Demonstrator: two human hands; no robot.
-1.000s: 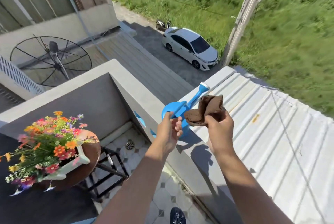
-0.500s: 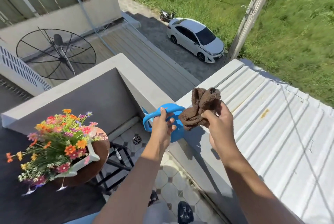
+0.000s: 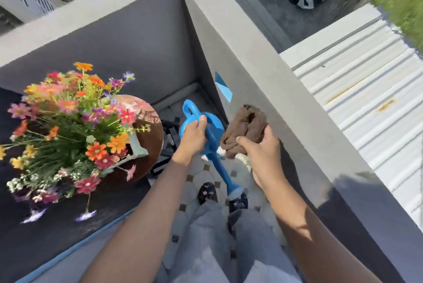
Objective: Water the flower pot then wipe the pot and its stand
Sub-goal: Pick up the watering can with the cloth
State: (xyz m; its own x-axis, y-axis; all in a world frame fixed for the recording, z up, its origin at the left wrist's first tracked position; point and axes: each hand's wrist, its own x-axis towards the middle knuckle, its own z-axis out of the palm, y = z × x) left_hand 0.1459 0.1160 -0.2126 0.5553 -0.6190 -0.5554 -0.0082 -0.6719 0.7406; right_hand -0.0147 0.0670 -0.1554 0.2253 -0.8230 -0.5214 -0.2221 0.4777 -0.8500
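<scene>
Flower pot, blue plastic can, crumpled cloth

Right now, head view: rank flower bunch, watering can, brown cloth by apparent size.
1. flower bunch, clearly largest.
2. watering can, long with its spout.
3. brown cloth, smallest, partly bunched in the right hand, so unsure.

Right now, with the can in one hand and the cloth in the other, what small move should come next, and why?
Probably swing the blue watering can leftward until its spout is over the flower pot. The left hand grips the can's handle, but the spout points down toward the tiled floor, well right of the flowers. The right hand holds the brown cloth, which wiping needs only afterward.
</scene>
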